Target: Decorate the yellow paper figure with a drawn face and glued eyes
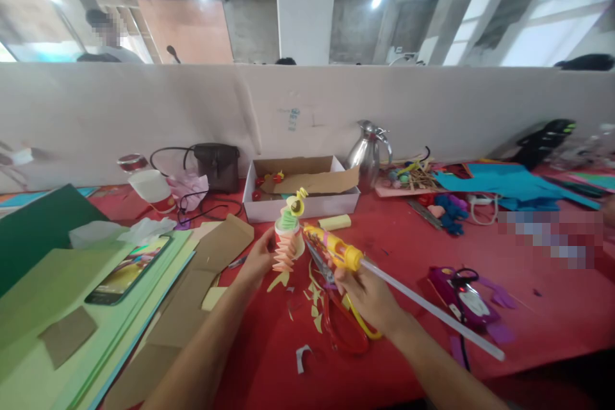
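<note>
My left hand [262, 256] is closed around a small paper craft figure [287, 237] with pink folded pleats, a green band and a yellow curl on top, holding it upright above the red table [398, 250]. My right hand [365, 295] grips a yellow glue gun [334, 248] whose nozzle points at the figure's side. A long clear glue stick [432, 311] juts out behind the gun toward the lower right. Red and yellow handled scissors [343, 327] lie just under my right hand among paper scraps.
Green paper sheets [48, 295], cardboard pieces and a phone [127, 269] lie on the left. A white box [300, 189], a steel jug [368, 154], a dark bag [216, 166], a cup and blue paper [504, 182] stand along the partition. A purple case with scissors [464, 298] lies at right. A person stands beyond the partition.
</note>
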`<move>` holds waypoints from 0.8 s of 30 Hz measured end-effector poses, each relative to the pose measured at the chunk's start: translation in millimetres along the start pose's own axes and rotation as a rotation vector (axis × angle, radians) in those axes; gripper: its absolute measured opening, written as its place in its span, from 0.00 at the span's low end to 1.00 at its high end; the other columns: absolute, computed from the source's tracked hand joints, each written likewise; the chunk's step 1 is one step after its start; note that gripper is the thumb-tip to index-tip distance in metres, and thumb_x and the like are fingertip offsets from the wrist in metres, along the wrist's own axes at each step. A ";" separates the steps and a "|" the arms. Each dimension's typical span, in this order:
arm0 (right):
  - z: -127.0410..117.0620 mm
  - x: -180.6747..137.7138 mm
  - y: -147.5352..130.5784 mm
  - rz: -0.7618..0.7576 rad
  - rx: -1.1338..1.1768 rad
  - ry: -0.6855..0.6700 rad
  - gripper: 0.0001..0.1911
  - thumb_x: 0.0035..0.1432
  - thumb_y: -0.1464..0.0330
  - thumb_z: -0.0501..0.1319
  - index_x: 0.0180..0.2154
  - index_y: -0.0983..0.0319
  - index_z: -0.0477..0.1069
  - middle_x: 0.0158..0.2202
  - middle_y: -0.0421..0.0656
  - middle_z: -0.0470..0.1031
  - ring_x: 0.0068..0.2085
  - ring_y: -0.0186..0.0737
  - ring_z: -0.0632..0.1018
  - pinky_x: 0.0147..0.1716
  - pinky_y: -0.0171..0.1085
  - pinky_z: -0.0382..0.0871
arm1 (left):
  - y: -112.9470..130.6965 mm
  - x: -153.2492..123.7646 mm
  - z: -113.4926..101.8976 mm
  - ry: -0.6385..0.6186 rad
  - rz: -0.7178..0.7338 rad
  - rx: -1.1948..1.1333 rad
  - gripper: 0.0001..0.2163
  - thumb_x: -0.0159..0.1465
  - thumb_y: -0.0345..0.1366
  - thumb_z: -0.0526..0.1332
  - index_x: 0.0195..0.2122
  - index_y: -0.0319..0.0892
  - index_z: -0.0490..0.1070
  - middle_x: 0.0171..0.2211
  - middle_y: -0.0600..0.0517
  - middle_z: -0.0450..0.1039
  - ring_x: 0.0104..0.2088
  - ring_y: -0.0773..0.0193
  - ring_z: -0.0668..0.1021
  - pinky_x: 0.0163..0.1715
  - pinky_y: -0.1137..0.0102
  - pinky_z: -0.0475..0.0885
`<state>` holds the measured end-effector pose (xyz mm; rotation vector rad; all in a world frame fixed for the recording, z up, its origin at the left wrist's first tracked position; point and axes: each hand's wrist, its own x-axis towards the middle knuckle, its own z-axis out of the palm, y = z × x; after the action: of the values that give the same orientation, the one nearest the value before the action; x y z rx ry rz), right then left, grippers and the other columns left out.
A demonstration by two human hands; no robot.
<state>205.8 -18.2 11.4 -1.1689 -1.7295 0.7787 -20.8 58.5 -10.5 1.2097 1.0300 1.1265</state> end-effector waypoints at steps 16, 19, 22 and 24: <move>17.1 9.7 2.3 0.003 -0.071 0.000 0.26 0.66 0.47 0.50 0.27 0.60 0.66 0.19 0.37 0.64 0.23 0.36 0.69 0.28 0.35 0.66 | -19.7 -1.4 1.8 0.064 0.078 -0.026 0.31 0.44 0.23 0.63 0.53 0.43 0.66 0.41 0.52 0.76 0.34 0.63 0.77 0.33 0.70 0.73; 17.5 9.8 1.2 0.010 -0.091 0.002 0.26 0.66 0.48 0.50 0.25 0.59 0.64 0.19 0.37 0.64 0.24 0.37 0.69 0.29 0.36 0.67 | -20.0 -1.0 1.0 0.086 0.096 -0.005 0.30 0.45 0.24 0.63 0.52 0.43 0.67 0.40 0.52 0.76 0.34 0.63 0.77 0.33 0.70 0.73; 19.3 9.7 -1.5 0.019 -0.122 -0.006 0.26 0.66 0.48 0.50 0.23 0.58 0.62 0.18 0.37 0.64 0.23 0.36 0.69 0.26 0.35 0.65 | -20.3 -0.8 0.9 0.098 0.135 0.013 0.29 0.45 0.25 0.63 0.51 0.43 0.68 0.39 0.52 0.75 0.35 0.63 0.77 0.34 0.71 0.73; 21.0 9.8 -2.8 0.021 -0.155 -0.004 0.27 0.66 0.48 0.50 0.22 0.58 0.61 0.18 0.38 0.64 0.22 0.36 0.68 0.26 0.35 0.65 | -20.4 -0.9 1.0 0.103 0.150 0.023 0.28 0.45 0.25 0.63 0.51 0.43 0.68 0.38 0.53 0.75 0.35 0.64 0.77 0.34 0.71 0.72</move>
<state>184.0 -10.5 8.2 -1.2918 -1.8096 0.6695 -18.1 57.1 -30.7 1.2748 1.0454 1.3075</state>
